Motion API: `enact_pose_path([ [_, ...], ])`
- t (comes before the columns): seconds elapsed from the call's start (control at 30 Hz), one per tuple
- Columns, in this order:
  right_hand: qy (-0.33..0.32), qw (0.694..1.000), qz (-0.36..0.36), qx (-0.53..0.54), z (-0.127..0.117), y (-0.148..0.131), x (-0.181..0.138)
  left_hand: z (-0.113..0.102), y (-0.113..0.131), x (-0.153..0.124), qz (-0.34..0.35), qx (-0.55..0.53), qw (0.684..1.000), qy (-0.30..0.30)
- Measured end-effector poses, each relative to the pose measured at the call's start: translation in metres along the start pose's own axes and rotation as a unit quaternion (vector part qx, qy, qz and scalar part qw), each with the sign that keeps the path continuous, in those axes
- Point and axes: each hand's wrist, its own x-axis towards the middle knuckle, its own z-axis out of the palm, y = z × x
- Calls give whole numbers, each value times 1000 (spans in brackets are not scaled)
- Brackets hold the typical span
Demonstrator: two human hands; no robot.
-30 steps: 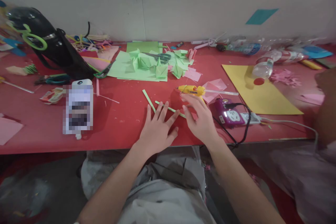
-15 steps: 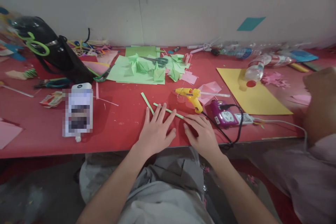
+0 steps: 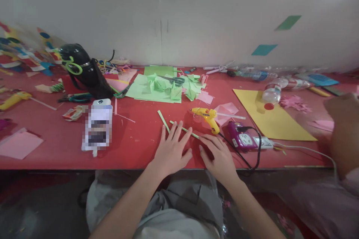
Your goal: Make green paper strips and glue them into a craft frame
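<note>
My left hand lies flat on the red table with its fingers spread. Its fingertips rest over two narrow green paper strips: one strip slants up to the left, the other strip runs right toward my right hand. That hand is low on the table, fingers stretched forward and thumb apart, index fingertip at the strip's right end. Part of each strip is hidden under my left fingers. A yellow glue gun with a clear glue stick lies just beyond my right hand.
Folded green paper pieces and scissors lie on green sheets. A purple power socket with cables sits right, by a yellow sheet and plastic bottle. Left are a phone and black bottle. Another person's arm is at right.
The camera view has tilted up and shifted left, so more wall and more of the table's left side show. My hands and the strips keep nearly the same pose on the table.
</note>
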Motion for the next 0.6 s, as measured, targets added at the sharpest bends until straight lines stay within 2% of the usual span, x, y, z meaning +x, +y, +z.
enact_pose_path([
  [0.2, 46, 997, -6, 60, 0, 5, -1, -3, -2, -1, -3, -63, 997, 33],
  [0.3, 48, 996, -16, 74, -2, -2, 6, -9, -7, -2, -28, -157, 985, 68],
  [0.37, 45, 994, -34, 90, -8, -11, 17, -16, -14, -1, -40, -233, 966, 105],
  [0.5, 42, 991, -80, 99, -40, -27, 70, -41, -37, 11, -71, -316, 935, 143],
  [0.6, -21, 998, -44, 45, -72, -22, 147, -64, -59, 37, -84, -245, 957, 131],
])
